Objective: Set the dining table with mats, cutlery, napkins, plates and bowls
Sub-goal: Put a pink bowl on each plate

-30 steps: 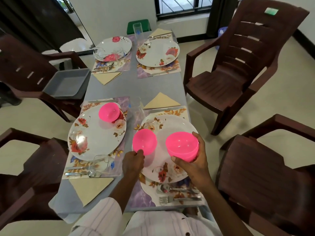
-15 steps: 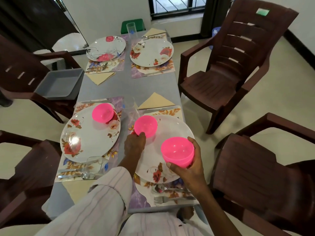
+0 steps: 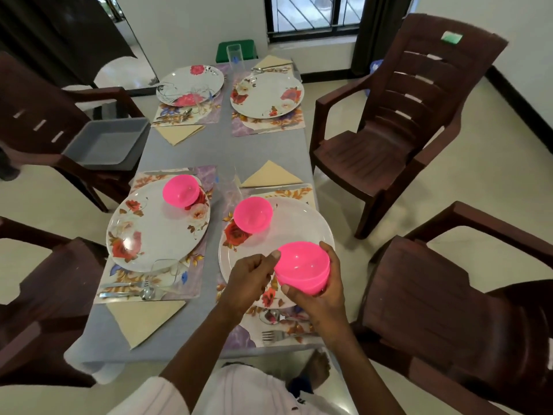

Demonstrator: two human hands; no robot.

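My right hand [image 3: 321, 298], fingers wrapped round the held pink bowl [image 3: 302, 266], above the near right plate [image 3: 302, 226]; my left hand [image 3: 250, 280], fingers curled, touches its rim, grasp indeterminable; second pink bowl [image 3: 253, 214] rests on that plate

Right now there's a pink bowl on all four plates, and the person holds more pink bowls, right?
No. The head view shows pink bowls only on the two near plates; the two far plates have none. The right hand does hold more pink bowls.

Bowl [image 3: 253, 215] on near-right plate [image 3: 299, 224]; second bowl [image 3: 180, 191] on near-left plate [image 3: 158, 235].
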